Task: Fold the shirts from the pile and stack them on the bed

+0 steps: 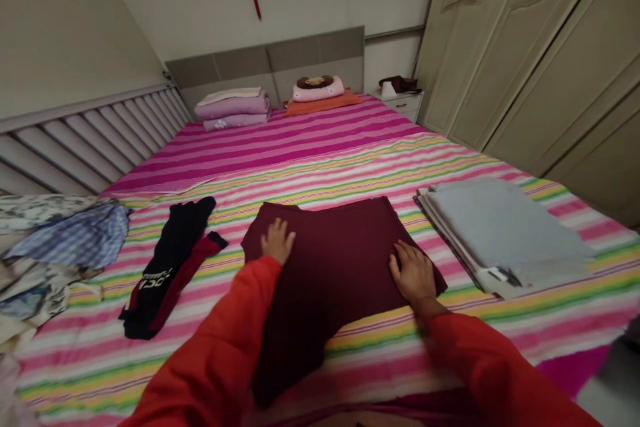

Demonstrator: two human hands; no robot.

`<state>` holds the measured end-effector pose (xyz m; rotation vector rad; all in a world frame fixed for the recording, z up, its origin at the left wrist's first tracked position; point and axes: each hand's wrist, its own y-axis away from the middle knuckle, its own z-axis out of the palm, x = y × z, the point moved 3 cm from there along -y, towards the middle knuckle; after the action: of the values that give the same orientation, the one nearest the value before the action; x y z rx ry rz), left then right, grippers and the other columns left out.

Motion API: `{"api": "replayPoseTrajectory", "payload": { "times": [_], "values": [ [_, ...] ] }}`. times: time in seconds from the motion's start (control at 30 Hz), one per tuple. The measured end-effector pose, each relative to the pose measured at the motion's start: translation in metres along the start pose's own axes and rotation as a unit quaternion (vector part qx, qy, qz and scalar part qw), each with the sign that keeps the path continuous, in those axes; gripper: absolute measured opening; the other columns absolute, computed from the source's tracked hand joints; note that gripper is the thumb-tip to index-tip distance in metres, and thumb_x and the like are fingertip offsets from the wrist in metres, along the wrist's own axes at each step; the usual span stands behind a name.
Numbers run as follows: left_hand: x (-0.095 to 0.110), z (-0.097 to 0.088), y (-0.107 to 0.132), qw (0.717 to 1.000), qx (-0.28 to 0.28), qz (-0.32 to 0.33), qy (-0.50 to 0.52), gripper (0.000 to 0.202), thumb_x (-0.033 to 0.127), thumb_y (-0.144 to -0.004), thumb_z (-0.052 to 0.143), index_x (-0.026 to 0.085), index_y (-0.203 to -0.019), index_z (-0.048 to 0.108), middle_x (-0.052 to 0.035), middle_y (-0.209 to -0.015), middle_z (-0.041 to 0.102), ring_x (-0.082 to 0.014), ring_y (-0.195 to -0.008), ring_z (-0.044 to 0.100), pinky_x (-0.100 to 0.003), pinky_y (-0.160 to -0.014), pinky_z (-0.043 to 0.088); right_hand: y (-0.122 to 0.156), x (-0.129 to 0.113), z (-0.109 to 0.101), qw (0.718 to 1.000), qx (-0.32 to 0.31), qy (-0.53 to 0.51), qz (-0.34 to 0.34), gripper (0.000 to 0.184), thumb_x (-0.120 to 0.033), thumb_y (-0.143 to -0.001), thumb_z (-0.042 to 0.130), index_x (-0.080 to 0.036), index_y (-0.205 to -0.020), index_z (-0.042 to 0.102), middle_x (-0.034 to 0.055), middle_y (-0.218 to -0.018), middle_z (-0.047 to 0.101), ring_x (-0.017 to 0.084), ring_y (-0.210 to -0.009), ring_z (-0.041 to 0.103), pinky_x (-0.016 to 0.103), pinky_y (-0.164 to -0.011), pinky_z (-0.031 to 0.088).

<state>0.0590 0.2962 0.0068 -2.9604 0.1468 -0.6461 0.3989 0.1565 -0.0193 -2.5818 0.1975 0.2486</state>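
Note:
A maroon garment (345,253) lies spread on the striped bed in front of me; a part of it, like a sleeve or leg, reaches down toward me. My left hand (278,241) rests on its upper left part, fingers spread and palm down. On its right side lies my right hand (414,272), flat on the cloth near the edge with the fingers stretched out. Neither hand grips the fabric. To the left sits a folded black and dark red garment (167,273) with white lettering. A stack of folded grey clothes (505,227) lies to the right.
A loose heap of clothes (70,240) covers the bed's left side by the slatted rail (100,130). Folded lilac bedding (234,107) and a pink bundle (319,89) stand at the headboard (315,57). A wardrobe (530,47) lines the right side, beside a white nightstand (406,105).

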Motion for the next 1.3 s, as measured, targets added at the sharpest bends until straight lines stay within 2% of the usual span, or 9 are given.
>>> {"api": "replayPoseTrajectory", "payload": {
  "times": [0.1, 0.2, 0.47, 0.6, 0.83, 0.9, 1.1, 1.2, 1.3],
  "values": [
    [0.054, 0.046, 0.052, 0.993, -0.072, 0.093, 0.028, 0.055, 0.053, -0.095, 0.034, 0.034, -0.146, 0.04, -0.0059, -0.161, 0.025, -0.0335, -0.147, 0.02, -0.062, -0.113, 0.023, 0.0, 0.0, 0.0, 1.0, 0.002, -0.005, -0.001, 0.04, -0.031, -0.094, 0.04, -0.013, -0.119, 0.064, 0.0139, -0.125, 0.065, 0.027, -0.112, 0.056, 0.04, -0.091, 0.041],
    [0.072, 0.062, 0.089, 0.99, -0.07, 0.124, 0.019, 0.057, 0.052, -0.095, 0.031, 0.033, -0.149, 0.036, -0.006, -0.159, 0.031, -0.0311, -0.147, 0.022, -0.058, -0.117, 0.02, 0.0, 0.0, 0.0, 1.0, 0.006, -0.011, -0.002, 0.04, -0.03, -0.094, 0.04, -0.012, -0.119, 0.065, 0.014, -0.125, 0.065, 0.027, -0.112, 0.056, 0.039, -0.092, 0.041],
    [-0.041, -0.022, 0.113, 0.989, -0.001, -0.019, -0.145, 0.052, 0.034, -0.095, 0.035, 0.02, -0.144, 0.045, -0.0087, -0.154, 0.04, -0.028, -0.144, 0.031, -0.05, -0.116, 0.028, -0.001, -0.005, -0.006, 0.999, -0.011, -0.042, 0.014, 0.043, -0.031, -0.093, 0.038, -0.01, -0.12, 0.064, 0.0167, -0.128, 0.064, 0.029, -0.116, 0.054, 0.042, -0.095, 0.041],
    [-0.076, -0.04, 0.127, 0.981, 0.024, -0.062, -0.181, 0.051, 0.031, -0.096, 0.034, 0.022, -0.144, 0.045, -0.0062, -0.153, 0.041, -0.0275, -0.142, 0.034, -0.05, -0.114, 0.031, -0.004, -0.009, -0.015, 0.994, -0.076, -0.064, 0.052, 0.045, -0.029, -0.093, 0.038, -0.007, -0.124, 0.062, 0.0188, -0.135, 0.058, 0.03, -0.123, 0.051, 0.044, -0.101, 0.038],
    [-0.075, -0.04, 0.13, 0.982, 0.036, -0.068, -0.171, 0.051, 0.032, -0.097, 0.031, 0.021, -0.145, 0.044, -0.0042, -0.153, 0.04, -0.026, -0.142, 0.034, -0.048, -0.115, 0.03, -0.008, -0.028, -0.021, 0.988, -0.102, -0.053, 0.102, 0.045, -0.031, -0.095, 0.037, -0.008, -0.129, 0.058, 0.0198, -0.139, 0.055, 0.03, -0.129, 0.048, 0.047, -0.105, 0.036],
    [-0.076, -0.039, 0.129, 0.983, 0.041, -0.066, -0.166, 0.051, 0.032, -0.097, 0.031, 0.02, -0.144, 0.045, -0.0046, -0.153, 0.041, -0.0261, -0.142, 0.035, -0.048, -0.115, 0.03, 0.002, -0.062, -0.02, 0.987, -0.11, -0.059, 0.098, 0.048, -0.035, -0.097, 0.036, -0.011, -0.134, 0.054, 0.0186, -0.143, 0.051, 0.031, -0.134, 0.043, 0.051, -0.108, 0.032],
    [-0.081, -0.038, 0.13, 0.985, 0.064, -0.057, -0.151, 0.051, 0.031, -0.096, 0.031, 0.022, -0.144, 0.046, -0.006, -0.15, 0.045, -0.0257, -0.14, 0.038, -0.049, -0.113, 0.031, 0.055, -0.19, -0.009, 0.938, -0.22, -0.204, -0.174, 0.059, -0.054, -0.098, 0.034, -0.026, -0.15, 0.035, 0.0045, -0.155, 0.037, 0.021, -0.145, 0.028, 0.049, -0.119, 0.018],
    [-0.082, -0.038, 0.13, 0.984, 0.05, -0.061, -0.159, 0.051, 0.031, -0.096, 0.029, 0.02, -0.143, 0.047, -0.0052, -0.151, 0.044, -0.0251, -0.141, 0.037, -0.046, -0.113, 0.032, 0.054, -0.183, -0.004, 0.935, -0.235, -0.186, -0.191, 0.06, -0.055, -0.097, 0.033, -0.026, -0.149, 0.036, 0.0041, -0.156, 0.036, 0.021, -0.145, 0.027, 0.05, -0.119, 0.015],
    [-0.082, -0.037, 0.13, 0.982, 0.046, -0.064, -0.169, 0.051, 0.03, -0.096, 0.03, 0.019, -0.144, 0.046, -0.0051, -0.151, 0.044, -0.0246, -0.141, 0.037, -0.045, -0.113, 0.032, 0.031, -0.13, -0.001, 0.952, -0.232, -0.127, -0.155, 0.057, -0.052, -0.098, 0.033, -0.025, -0.148, 0.039, 0.0047, -0.155, 0.036, 0.022, -0.145, 0.029, 0.05, -0.119, 0.016]
  ]
}}
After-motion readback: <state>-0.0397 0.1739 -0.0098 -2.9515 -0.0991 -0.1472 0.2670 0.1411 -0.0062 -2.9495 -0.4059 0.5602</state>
